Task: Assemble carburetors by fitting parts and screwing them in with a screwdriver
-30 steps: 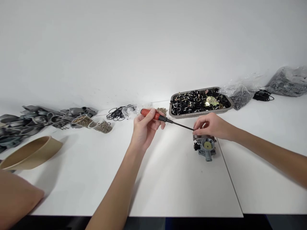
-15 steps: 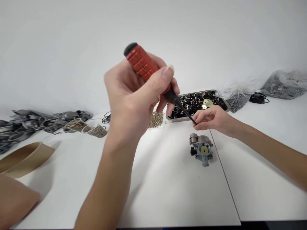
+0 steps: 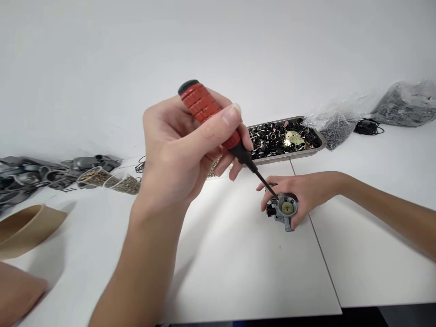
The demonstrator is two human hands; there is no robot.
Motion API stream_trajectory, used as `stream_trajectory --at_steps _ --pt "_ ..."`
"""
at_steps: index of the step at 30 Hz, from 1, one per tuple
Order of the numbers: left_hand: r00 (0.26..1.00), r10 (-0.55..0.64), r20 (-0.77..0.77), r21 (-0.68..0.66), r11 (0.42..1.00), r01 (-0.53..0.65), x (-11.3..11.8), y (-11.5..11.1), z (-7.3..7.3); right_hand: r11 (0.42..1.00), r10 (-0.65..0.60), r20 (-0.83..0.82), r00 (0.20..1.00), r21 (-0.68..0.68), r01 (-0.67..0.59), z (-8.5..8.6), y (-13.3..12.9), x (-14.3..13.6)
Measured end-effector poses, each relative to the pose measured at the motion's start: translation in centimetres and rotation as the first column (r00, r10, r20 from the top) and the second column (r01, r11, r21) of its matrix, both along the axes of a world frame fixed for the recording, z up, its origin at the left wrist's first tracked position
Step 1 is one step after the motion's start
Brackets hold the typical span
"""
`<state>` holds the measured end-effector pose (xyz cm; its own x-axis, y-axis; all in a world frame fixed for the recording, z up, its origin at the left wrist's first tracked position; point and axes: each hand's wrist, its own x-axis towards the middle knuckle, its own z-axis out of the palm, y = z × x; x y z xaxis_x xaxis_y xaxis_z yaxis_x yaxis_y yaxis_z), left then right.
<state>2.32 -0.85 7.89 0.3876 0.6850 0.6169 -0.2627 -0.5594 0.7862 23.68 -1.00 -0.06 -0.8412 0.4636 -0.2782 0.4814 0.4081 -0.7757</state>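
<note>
Holding a red-handled screwdriver up close to the camera, the left hand has its fingers curled round the ribbed grip, thumb laid across the front, so it's a firm wrap and not a loose pinch. The black shaft slants down to the right and its tip sits right at the top edge of a small grey carburetor, which is resting on the white desk a bit right of centre, just by the seam between two desk panels. The right hand comes in from the right and cups the carburetor from behind, fingers wrapped around its body and touching it on both sides, so the brass-coloured disc in the round opening faces the camera. Can't really tell whether the tip is seated in a screw or just touching the rim, it's too small to make out. Behind that, a metal tray full of black rings and a few brass bits sits near the back of the desk, with a clear bag of small dark parts just beside it and a bigger bag further right. Over on the left there's a pile of grey castings, two clear cups of small brass pieces and a tan bowl tipped on its side.
</note>
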Motion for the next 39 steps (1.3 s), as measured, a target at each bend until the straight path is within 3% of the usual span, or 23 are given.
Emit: stream_trajectory --at_steps 5,13,22,30,33,36,39 --pt "0.995 0.036 -0.098 -0.051 0.998 -0.041 0.6 -0.7 -0.2 1.0 0.001 -0.03 1.0 0.015 -0.001 -0.1 0.1 0.2" --pt "0.985 -0.064 -0.161 -0.146 0.988 0.04 1.8 -0.8 -1.4 1.0 -0.024 -0.021 0.999 0.001 0.024 -0.2 0.1 0.1" --pt "0.972 -0.051 -0.23 -0.189 0.982 0.007 2.0 -0.7 -1.8 1.0 -0.004 -0.024 1.0 0.003 0.004 0.1 0.2 0.2" --pt "0.962 -0.137 -0.237 -0.102 0.988 0.115 1.4 -1.5 -1.1 1.0 -0.008 -0.025 1.0 0.003 0.008 0.2 -0.1 0.0" --pt "0.957 -0.072 -0.279 -0.032 0.997 0.066 0.7 -2.0 -0.4 1.0 0.017 -0.033 0.999 0.006 -0.017 0.4 0.2 0.3" --pt "0.933 -0.067 -0.355 0.022 0.997 0.08 0.3 -2.1 0.2 0.995 0.043 -0.052 0.998 -0.088 -0.048 1.1 0.8 1.0" --pt "0.93 -0.073 -0.359 0.092 0.989 0.113 0.5 -2.0 0.1 0.979 -0.006 -0.105 0.994 -0.205 -0.016 1.6 1.2 1.6"
